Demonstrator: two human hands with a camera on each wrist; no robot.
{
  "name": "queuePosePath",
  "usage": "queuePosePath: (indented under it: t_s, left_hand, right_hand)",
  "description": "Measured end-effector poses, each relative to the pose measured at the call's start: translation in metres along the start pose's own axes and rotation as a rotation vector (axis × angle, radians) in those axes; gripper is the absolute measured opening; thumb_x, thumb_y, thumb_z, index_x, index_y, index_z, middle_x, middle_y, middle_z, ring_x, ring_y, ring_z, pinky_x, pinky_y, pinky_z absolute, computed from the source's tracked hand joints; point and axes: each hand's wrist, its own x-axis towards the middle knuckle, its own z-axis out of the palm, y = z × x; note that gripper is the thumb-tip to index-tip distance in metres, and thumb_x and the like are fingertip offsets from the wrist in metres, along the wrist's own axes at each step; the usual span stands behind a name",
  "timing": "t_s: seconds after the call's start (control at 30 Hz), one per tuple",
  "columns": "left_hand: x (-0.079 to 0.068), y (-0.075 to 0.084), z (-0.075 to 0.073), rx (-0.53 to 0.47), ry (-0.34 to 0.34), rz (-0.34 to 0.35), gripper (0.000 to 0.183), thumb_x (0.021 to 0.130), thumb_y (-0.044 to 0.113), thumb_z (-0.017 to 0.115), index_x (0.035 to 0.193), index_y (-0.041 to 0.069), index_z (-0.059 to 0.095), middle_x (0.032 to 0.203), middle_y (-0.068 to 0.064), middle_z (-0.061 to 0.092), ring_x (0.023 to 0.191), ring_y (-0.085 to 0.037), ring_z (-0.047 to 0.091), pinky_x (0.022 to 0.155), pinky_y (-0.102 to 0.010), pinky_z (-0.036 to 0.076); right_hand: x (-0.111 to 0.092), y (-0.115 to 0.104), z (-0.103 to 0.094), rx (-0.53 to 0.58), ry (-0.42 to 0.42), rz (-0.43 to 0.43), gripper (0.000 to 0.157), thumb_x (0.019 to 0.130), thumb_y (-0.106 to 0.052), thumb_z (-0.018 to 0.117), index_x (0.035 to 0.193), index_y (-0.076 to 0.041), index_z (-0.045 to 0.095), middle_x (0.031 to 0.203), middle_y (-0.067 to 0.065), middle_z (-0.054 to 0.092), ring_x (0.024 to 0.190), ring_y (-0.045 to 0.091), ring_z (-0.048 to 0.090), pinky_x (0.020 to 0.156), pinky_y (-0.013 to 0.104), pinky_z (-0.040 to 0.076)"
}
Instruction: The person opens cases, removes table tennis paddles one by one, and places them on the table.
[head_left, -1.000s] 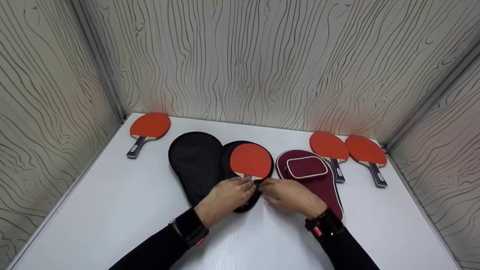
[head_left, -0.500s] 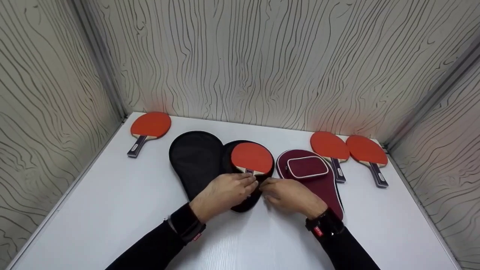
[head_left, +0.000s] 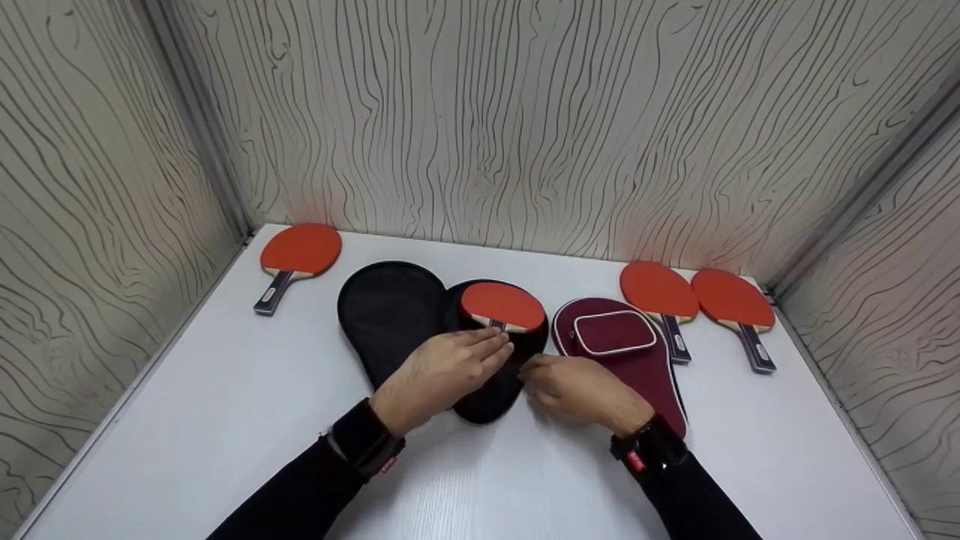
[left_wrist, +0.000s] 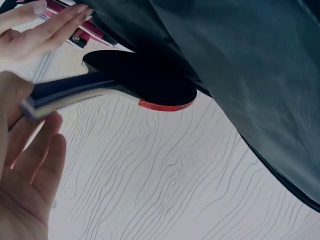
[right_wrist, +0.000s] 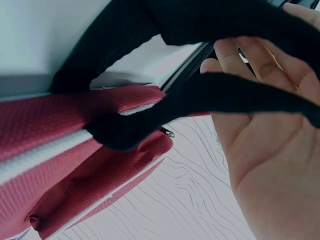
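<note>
My left hand point(head_left: 454, 364) pinches the handle end of a table tennis paddle point(head_left: 502, 304) between thumb and fingers. The handle is raised, so the paddle tilts over one half of an unzipped black paddle case point(head_left: 391, 307). Its red side faces up; the left wrist view shows the black underside point(left_wrist: 145, 77). My right hand point(head_left: 581, 390) is at the case's right edge, its fingertips touching the rim and the thumb apart from the fingers. A maroon paddle case point(head_left: 615, 334) with white piping and a front pocket lies beside that hand. Its dark strap point(right_wrist: 200, 95) crosses the right wrist view.
One red paddle point(head_left: 301, 251) lies at the back left of the white table point(head_left: 202, 420). Two more, a nearer-centre paddle point(head_left: 658, 291) and an outer paddle point(head_left: 731, 301), lie at the right, the former touching the maroon case. Patterned panels point(head_left: 480, 127) enclose the table.
My left hand has moved slightly left and up, lifting the handle so the paddle's face looks foreshortened. My right hand has stayed at the case edge.
</note>
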Motion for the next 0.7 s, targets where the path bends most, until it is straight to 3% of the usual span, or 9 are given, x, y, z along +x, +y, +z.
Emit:
queuePosePath:
  t_s: [0.2, 0.4, 0.7]
  left_hand:
    - [-0.005, -0.009, 0.006, -0.033, 0.026, -0.093, 0.046, 0.109, 0.01, 0.08, 0.155, 0.015, 0.078, 0.156, -0.002, 0.081, 0.146, -0.014, 0.077, 0.111, -0.025, 0.067]
    - [-0.01, -0.019, 0.016, -0.015, -0.014, -0.191, 0.046, 0.103, 0.004, 0.086, 0.147, 0.013, 0.082, 0.149, -0.004, 0.083, 0.138, -0.016, 0.081, 0.103, -0.025, 0.07]
    - [-0.012, -0.032, 0.01, -0.085, -0.004, -0.224, 0.049, 0.1, 0.0, 0.087, 0.147, 0.01, 0.082, 0.147, -0.007, 0.083, 0.136, -0.02, 0.082, 0.104, -0.031, 0.072]
  right_hand:
    - [0.0, -0.001, 0.001, 0.009, 0.005, -0.009, 0.026, 0.114, -0.013, 0.069, 0.132, -0.009, 0.088, 0.134, 0.005, 0.085, 0.123, 0.023, 0.084, 0.105, 0.045, 0.071]
    - [-0.001, 0.0, 0.0, 0.013, 0.019, -0.024, 0.025, 0.112, -0.012, 0.072, 0.131, -0.007, 0.088, 0.134, 0.006, 0.085, 0.123, 0.023, 0.083, 0.106, 0.044, 0.071]
    - [-0.001, 0.002, 0.0, 0.003, 0.017, -0.036, 0.026, 0.112, -0.012, 0.072, 0.132, -0.007, 0.088, 0.134, 0.006, 0.086, 0.124, 0.023, 0.083, 0.107, 0.044, 0.07]
